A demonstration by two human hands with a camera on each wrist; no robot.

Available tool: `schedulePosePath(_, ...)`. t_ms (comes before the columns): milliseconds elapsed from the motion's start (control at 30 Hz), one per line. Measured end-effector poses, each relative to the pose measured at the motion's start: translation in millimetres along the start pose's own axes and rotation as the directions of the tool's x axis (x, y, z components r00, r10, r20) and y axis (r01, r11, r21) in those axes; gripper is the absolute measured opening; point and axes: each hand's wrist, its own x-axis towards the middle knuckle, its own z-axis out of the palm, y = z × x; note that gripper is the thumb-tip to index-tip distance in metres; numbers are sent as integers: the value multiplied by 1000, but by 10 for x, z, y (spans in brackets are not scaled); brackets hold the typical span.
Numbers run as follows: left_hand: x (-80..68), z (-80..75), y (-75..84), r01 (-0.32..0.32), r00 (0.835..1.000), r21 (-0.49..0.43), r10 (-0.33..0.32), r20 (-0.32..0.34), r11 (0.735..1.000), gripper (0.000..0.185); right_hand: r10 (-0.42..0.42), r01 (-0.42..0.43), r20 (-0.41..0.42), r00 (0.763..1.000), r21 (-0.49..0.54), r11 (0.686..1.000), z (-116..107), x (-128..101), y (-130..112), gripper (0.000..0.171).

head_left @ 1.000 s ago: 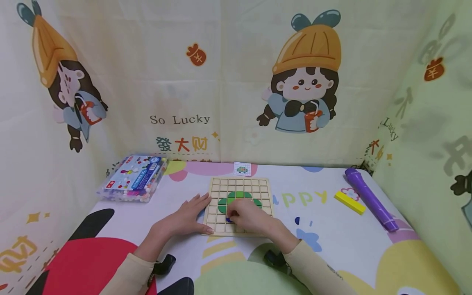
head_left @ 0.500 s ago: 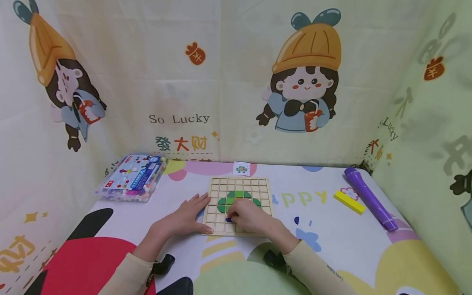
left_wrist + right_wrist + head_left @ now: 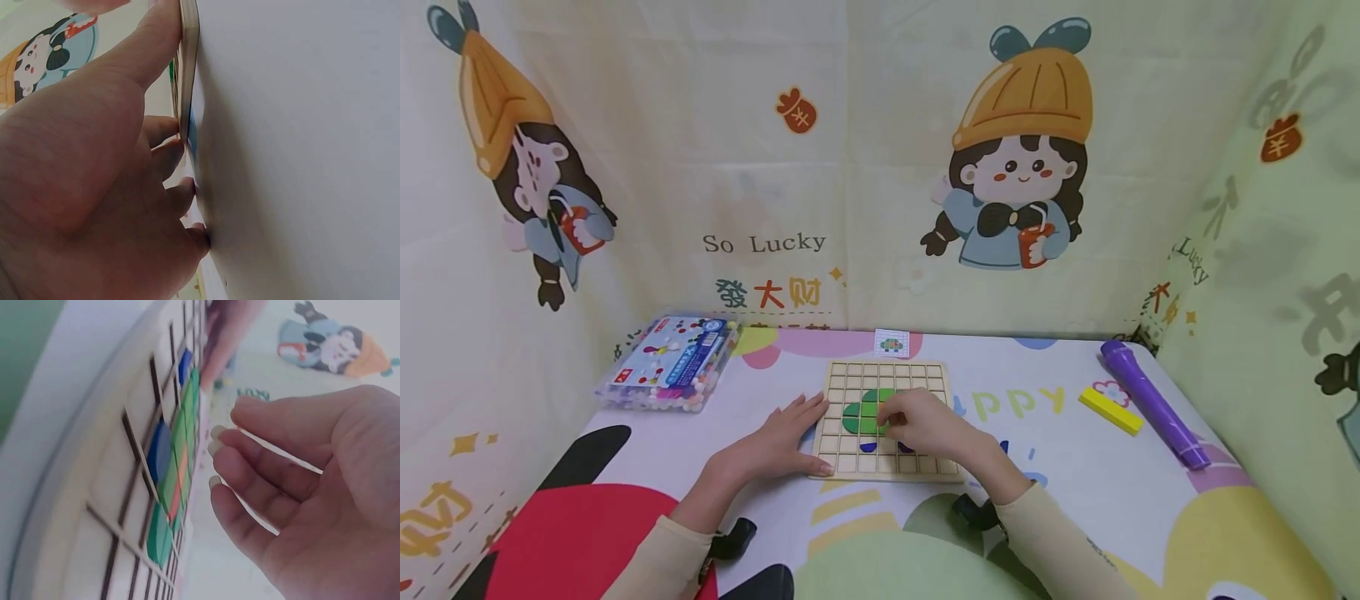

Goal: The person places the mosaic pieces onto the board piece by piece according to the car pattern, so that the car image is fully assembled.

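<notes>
A wooden grid board (image 3: pixel 895 478) lies flat in the middle of the table. In its cells are green pieces (image 3: pixel 868 408) and two dark blue pieces (image 3: pixel 868 447). The right wrist view also shows an orange piece (image 3: pixel 179 484) among the green. My left hand (image 3: pixel 778 437) rests at the board's left side, its thumb on the near left corner and its fingers spread along the edge. Over the board's right half hovers my right hand (image 3: pixel 928 423), fingers loosely bent and holding nothing; it hides part of the pattern in the head view.
Behind the board lies a small card (image 3: pixel 892 343) with a printed coloured pattern. A clear plastic case (image 3: pixel 670 358) of colourful pieces stands back left. To the right are a yellow bar (image 3: pixel 1111 412) and a purple tube (image 3: pixel 1153 404). Printed cloth walls enclose the table.
My right hand has lifted away from the near blue piece and moved right and slightly back, uncovering both blue pieces. The left hand keeps its place on the board.
</notes>
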Motion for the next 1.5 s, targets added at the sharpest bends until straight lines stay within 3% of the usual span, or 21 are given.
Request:
schedulePosePath(367, -14, 8, 2, -2, 1000, -15, 2, 1, 1000, 109, 39, -39, 3, 999, 132, 991, -263, -224, 203, 19)
schedulePosePath(800, -41, -6, 13, 3, 1000, -6, -3, -7, 1000, 109, 164, -163, -9, 986, 73, 984, -471, -691, 705, 21)
schedulePosePath(1000, -39, 1, 13, 6, 1000, -15, -6, -4, 1000, 110, 178, -177, -25, 984, 34, 984, -529, -853, 884, 20)
schedulePosePath(1200, -40, 2, 13, 3, 1000, -14, -3, -9, 1000, 109, 153, -153, -38, 987, 0, 988, -572, -969, 980, 21)
schedulePosePath(1500, -43, 9, 16, 8, 1000, -12, -8, -11, 1000, 109, 232, -232, -9, 973, 5, 973, -531, -1066, 1048, 19)
